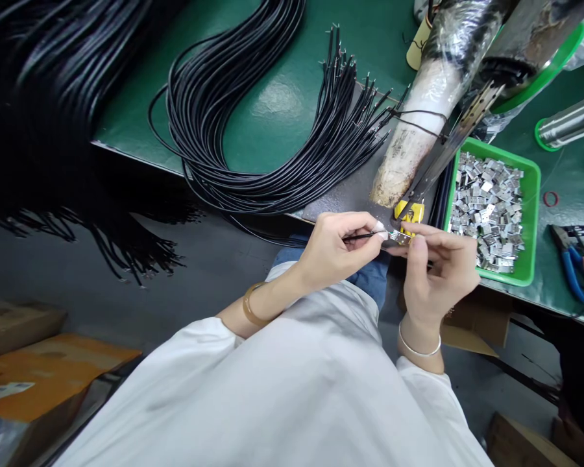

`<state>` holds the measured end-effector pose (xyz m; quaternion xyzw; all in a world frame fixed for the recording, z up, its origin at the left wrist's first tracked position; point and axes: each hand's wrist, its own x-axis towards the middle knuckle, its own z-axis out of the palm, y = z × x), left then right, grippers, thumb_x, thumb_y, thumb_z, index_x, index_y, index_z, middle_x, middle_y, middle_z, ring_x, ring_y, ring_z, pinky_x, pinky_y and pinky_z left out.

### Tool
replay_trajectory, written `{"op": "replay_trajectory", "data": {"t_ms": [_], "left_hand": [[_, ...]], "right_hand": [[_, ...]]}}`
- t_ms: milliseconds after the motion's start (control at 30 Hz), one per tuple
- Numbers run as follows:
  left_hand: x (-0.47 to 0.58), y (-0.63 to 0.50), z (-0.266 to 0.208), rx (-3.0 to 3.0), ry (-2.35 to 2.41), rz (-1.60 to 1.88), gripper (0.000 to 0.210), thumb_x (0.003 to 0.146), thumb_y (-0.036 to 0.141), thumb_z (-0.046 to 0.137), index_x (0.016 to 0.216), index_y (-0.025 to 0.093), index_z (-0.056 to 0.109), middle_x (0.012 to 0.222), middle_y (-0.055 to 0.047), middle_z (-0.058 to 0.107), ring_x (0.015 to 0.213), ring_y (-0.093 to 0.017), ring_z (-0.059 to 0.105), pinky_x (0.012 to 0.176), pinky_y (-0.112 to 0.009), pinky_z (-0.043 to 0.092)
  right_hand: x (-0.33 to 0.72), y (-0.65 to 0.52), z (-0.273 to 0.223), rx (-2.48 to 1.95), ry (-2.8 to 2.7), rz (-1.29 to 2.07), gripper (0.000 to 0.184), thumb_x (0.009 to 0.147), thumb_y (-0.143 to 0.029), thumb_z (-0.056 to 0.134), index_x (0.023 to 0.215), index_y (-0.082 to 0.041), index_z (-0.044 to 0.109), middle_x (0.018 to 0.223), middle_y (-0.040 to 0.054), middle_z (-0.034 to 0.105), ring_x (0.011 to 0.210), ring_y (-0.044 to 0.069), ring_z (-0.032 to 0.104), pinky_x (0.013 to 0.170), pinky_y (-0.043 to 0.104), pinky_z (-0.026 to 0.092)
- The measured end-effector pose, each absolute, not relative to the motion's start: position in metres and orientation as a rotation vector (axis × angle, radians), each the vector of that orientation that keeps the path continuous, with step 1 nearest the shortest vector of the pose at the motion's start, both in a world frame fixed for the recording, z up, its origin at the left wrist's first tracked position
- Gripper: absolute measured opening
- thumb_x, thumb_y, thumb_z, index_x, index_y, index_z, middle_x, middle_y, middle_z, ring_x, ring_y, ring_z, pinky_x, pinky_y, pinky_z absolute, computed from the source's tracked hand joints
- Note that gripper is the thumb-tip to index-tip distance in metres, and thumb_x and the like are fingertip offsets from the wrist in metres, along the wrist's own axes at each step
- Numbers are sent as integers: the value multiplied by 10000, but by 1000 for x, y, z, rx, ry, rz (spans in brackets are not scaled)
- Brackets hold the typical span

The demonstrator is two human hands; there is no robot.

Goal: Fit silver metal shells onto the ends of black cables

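My left hand (pixel 343 250) pinches a black cable (pixel 365 236) close to its stripped end. In my right hand (pixel 440 263), between thumb and fingers, is a small silver USB connector (pixel 403 238). The cable's thin wires meet the back of the connector, but whether they are joined I cannot tell. Just beyond my fingertips, a yellow piece (pixel 409 213) sits below a dark metal tool clamp (pixel 435 159). Beside my right hand stands a green tray (pixel 530 259) filled with loose silver connectors (pixel 489 207).
A looped bundle of black cables (pixel 253 188) lies on the green table (pixel 282 97). More cables (pixel 53 117) hang over the edge at left. A plastic-wrapped tube (pixel 413 130) slants above my hands. Pliers (pixel 571 266), a red ring (pixel 550 198) and a solder spool (pixel 569 126) are at right.
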<state>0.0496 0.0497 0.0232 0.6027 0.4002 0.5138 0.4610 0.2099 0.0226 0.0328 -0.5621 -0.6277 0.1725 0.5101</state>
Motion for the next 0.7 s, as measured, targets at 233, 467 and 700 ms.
{"op": "replay_trajectory", "data": {"t_ms": [233, 467, 700], "left_hand": [[40, 49, 27, 1723, 862, 1244, 117, 911, 165, 624, 872, 117, 723, 725, -32, 672, 630, -82, 546, 601, -203, 454], [50, 52, 17, 1136, 839, 1119, 152, 835, 252, 707, 856, 112, 764, 845, -68, 776, 742, -123, 693, 732, -223, 579], [53, 59, 21, 1086, 870, 1166, 104, 757, 221, 771, 752, 122, 740, 739, -34, 728, 676, -104, 644, 659, -204, 535]], "right_hand": [[216, 28, 33, -1291, -1546, 684, 57, 972, -259, 599, 970, -246, 544, 776, -59, 617, 583, 70, 600, 499, 191, 490], [223, 24, 28, -1283, -1563, 39, 88, 895, -207, 700, 977, -239, 707, 740, -37, 673, 529, 87, 607, 477, 225, 465], [214, 26, 32, -1134, -1405, 107, 216, 906, -105, 651, 1079, -234, 659, 819, -24, 747, 674, 166, 757, 610, 292, 638]]}}
